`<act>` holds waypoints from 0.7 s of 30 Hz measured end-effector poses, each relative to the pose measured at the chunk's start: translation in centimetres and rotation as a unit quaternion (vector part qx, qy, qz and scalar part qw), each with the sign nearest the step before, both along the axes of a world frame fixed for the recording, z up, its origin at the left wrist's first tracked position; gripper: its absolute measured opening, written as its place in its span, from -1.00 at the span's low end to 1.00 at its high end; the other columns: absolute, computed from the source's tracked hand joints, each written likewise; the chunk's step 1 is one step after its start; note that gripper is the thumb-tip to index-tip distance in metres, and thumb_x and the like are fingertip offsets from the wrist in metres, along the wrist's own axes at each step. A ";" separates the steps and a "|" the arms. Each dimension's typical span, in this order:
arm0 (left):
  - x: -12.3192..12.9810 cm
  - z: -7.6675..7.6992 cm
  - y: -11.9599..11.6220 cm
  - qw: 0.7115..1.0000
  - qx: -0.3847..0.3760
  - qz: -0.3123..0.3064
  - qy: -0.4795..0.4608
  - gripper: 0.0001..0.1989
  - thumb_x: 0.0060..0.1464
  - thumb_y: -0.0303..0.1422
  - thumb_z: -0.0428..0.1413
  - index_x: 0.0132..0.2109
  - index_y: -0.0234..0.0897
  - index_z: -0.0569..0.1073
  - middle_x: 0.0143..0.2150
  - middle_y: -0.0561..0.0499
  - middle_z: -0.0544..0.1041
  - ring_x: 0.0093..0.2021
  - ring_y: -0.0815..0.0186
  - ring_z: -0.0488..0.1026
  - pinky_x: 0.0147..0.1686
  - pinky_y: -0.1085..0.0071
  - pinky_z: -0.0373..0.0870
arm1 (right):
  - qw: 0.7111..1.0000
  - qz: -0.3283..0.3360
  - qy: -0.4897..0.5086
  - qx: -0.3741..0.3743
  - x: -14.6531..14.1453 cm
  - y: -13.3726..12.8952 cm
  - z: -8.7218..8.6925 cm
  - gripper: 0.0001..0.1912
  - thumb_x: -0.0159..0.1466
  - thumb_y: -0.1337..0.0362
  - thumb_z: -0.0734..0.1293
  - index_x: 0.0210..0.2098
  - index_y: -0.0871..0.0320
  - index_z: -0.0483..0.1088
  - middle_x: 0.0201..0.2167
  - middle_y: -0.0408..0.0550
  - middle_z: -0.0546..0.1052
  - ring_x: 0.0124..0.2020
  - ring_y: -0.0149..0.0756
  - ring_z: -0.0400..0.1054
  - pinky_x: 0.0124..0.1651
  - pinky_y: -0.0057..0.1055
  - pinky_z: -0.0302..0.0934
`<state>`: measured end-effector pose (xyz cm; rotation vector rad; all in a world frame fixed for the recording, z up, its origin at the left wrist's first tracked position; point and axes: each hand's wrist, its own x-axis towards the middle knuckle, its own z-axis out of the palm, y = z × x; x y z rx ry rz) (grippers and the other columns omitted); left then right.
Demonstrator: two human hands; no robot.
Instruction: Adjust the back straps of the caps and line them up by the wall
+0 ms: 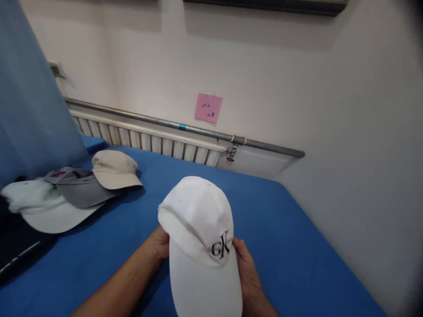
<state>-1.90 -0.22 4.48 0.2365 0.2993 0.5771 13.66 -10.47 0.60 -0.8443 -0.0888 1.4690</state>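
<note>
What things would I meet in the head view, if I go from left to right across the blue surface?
Mint-pale cap, grey cap, beige cap, left hand, white cap, right hand.

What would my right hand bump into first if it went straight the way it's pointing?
Probably the white fabric cap with black letters, which your right hand touches. What comes after is hard to tell, because depth is unclear.
</note>
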 end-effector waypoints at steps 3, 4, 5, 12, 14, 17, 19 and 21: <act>1.0 -0.3 0.6 0.999 -0.036 0.000 0.030 -0.67 0.18 -0.49 0.02 0.06 -0.38 0.49 -0.11 -0.14 0.63 -0.08 0.02 0.56 0.02 0.13 0.41 | 1.000 -0.030 0.000 -0.002 0.6 0.3 -0.2 -0.81 0.07 0.19 0.41 -0.35 0.14 0.55 -0.39 -0.08 0.65 -0.13 -0.01 0.52 0.03 -0.08 0.31; 1.1 -0.4 0.8 0.998 -0.042 0.027 0.034 -0.65 0.18 -0.49 0.00 0.09 -0.38 0.48 -0.13 -0.16 0.64 -0.09 0.02 0.57 0.03 0.13 0.41 | 0.999 -0.036 0.000 -0.004 0.7 0.4 -0.3 -0.80 0.08 0.18 0.40 -0.34 0.14 0.55 -0.40 -0.08 0.65 -0.13 -0.02 0.52 0.02 -0.09 0.32; 1.2 -0.4 1.1 0.997 -0.045 0.059 0.036 -0.62 0.18 -0.48 -0.03 0.11 -0.37 0.46 -0.13 -0.17 0.64 -0.11 0.03 0.58 0.02 0.13 0.42 | 0.999 -0.040 0.004 -0.009 0.7 0.5 -0.3 -0.79 0.08 0.17 0.39 -0.33 0.14 0.55 -0.40 -0.08 0.66 -0.13 -0.02 0.52 0.01 -0.10 0.32; 0.6 -0.8 1.9 0.992 -0.024 0.111 0.055 -0.57 0.34 -0.27 -0.20 0.05 -0.44 0.44 -0.23 -0.24 0.64 -0.15 0.03 0.60 -0.04 0.12 0.48 | 0.993 -0.097 0.039 -0.056 0.3 0.7 -0.1 -0.82 0.13 0.19 0.34 -0.34 0.13 0.52 -0.43 -0.12 0.65 -0.13 -0.11 0.52 0.02 -0.19 0.33; 0.6 -0.8 1.9 0.991 -0.022 0.100 0.089 -0.67 0.30 -0.38 -0.11 0.04 -0.44 0.46 -0.30 -0.21 0.65 -0.18 0.04 0.61 -0.03 0.12 0.48 | 0.993 -0.099 0.036 -0.052 0.3 0.7 -0.2 -0.84 0.13 0.21 0.36 -0.33 0.12 0.52 -0.45 -0.13 0.65 -0.12 -0.12 0.52 0.04 -0.21 0.31; 0.7 -0.9 2.1 0.987 -0.026 0.082 0.138 -0.67 0.19 -0.55 0.01 0.08 -0.47 0.45 -0.36 -0.18 0.65 -0.23 0.03 0.62 -0.03 0.10 0.48 | 0.997 -0.073 0.023 -0.033 0.4 0.7 -0.3 -0.79 0.11 0.20 0.37 -0.32 0.18 0.54 -0.46 -0.07 0.64 -0.11 -0.10 0.51 0.07 -0.20 0.28; 0.6 -1.1 2.3 0.987 -0.036 0.067 0.138 -0.62 0.16 -0.55 0.05 0.12 -0.49 0.44 -0.35 -0.21 0.66 -0.25 -0.01 0.62 -0.04 0.05 0.49 | 0.999 -0.052 0.006 0.011 0.5 0.8 -0.3 -0.73 0.10 0.16 0.39 -0.28 0.21 0.55 -0.42 -0.04 0.65 -0.08 -0.08 0.49 0.11 -0.19 0.25; 0.4 -1.4 2.6 0.989 -0.044 0.057 0.127 -0.60 0.15 -0.53 0.06 0.15 -0.47 0.43 -0.35 -0.21 0.66 -0.25 -0.04 0.62 -0.06 0.00 0.50 | 0.998 -0.034 -0.013 0.059 0.6 0.8 -0.2 -0.67 0.07 0.14 0.41 -0.23 0.22 0.55 -0.34 -0.03 0.66 -0.03 -0.07 0.47 0.15 -0.19 0.20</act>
